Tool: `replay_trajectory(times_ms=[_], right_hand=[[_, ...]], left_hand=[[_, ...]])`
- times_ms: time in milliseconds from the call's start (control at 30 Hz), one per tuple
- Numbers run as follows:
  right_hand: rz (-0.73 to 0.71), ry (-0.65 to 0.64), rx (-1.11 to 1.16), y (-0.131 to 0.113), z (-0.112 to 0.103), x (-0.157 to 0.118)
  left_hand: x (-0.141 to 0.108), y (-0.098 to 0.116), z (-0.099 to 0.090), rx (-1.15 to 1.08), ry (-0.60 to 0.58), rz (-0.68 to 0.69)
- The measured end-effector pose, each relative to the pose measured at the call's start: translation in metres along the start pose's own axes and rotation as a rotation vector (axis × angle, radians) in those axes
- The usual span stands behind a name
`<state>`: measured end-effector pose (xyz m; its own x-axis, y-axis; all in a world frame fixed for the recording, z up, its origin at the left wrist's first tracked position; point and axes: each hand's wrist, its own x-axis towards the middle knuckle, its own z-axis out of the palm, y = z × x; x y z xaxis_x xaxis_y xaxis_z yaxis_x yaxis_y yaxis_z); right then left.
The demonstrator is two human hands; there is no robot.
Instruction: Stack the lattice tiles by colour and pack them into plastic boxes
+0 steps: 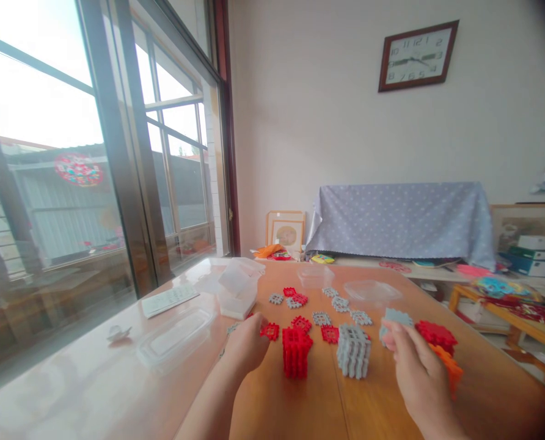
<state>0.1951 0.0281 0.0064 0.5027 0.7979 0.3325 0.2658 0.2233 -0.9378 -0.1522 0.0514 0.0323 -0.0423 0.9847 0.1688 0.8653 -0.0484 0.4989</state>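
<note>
My left hand reaches over the table with its fingers curled beside a red square piece; its fingertips are partly hidden. My right hand pinches a grey piece between thumb and fingers. Between the hands stand a red stack and a grey stack of notched square pieces. Loose red pieces and grey pieces lie scattered behind the stacks. Red pieces and orange pieces sit beyond and beside my right hand.
On the left of the table lie a clear lid, a card and a crumpled scrap. Clear containers stand farther back, with another lid at the back right. A low wooden stool is on the right.
</note>
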Motion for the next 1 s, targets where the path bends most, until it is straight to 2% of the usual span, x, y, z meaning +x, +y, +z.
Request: replay_trajectory(times_ms=[233, 333, 700, 1000], right_hand=[[0.02, -0.034, 0.005, -0.002, 0.002, -0.003], [0.036, -0.05, -0.008, -0.005, 0.004, -0.005], [0.057, -0.03, 0.022, -0.008, 0.004, -0.007], [0.062, -0.017, 0.017, -0.011, 0.004, -0.008]], left_hand=[[0.016, -0.003, 0.028, 0.188, -0.028, 0.12], [0.017, -0.008, 0.034, 0.227, -0.02, 0.139], [0.019, -0.006, 0.03, 0.227, 0.034, 0.125], [0.024, -0.016, 0.023, 0.089, 0.085, 0.028]])
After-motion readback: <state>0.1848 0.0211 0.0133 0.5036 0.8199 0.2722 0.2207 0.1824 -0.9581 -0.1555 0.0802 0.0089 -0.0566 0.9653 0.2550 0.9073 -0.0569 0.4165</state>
